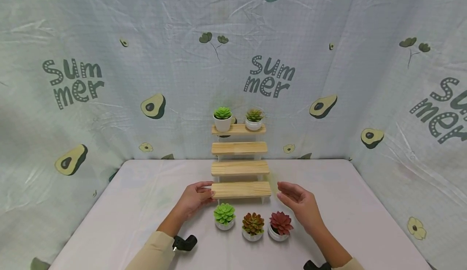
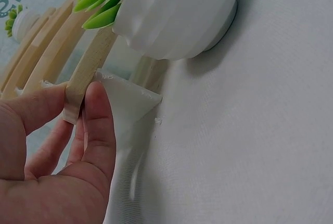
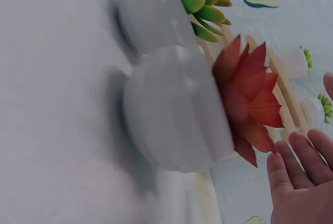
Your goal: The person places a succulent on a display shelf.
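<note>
1. Head view: a wooden stepped shelf (image 1: 240,168) of four tiers stands at the middle of the desk (image 1: 127,205), its back against the printed backdrop (image 1: 109,79).
2. The left hand (image 1: 195,199) pinches the left end of the lowest tier (image 1: 241,189) between thumb and fingers. The right hand (image 1: 297,203) hangs just beside that tier's right end, fingers relaxed and spread, grasping nothing and apart from the wood.
3. Two potted succulents sit on the top tier: a bright green one (image 1: 222,118) at left, a duller one (image 1: 254,119) at right. Three more stand on the desk near the lowest tier: green (image 1: 224,216), orange-green (image 1: 253,226) and red (image 1: 280,226).
4. Left wrist view: thumb and fingers (image 2: 99,125) grip the tier's edge (image 2: 88,70), with a pale support bracket (image 2: 130,99) below. The green succulent's white pot (image 2: 177,10) stands just beside.
5. Right wrist view: the red succulent (image 3: 250,99) in its white pot (image 3: 171,120) fills the frame; the open palm (image 3: 302,182) is near it, not touching.
6. Judgement on handling: the shelf looks light and stiff, the plain wood offering fair grip. The tier ends are the sound hold; taken at one end only it may twist. The top pots are loose and could tip or slide.
</note>
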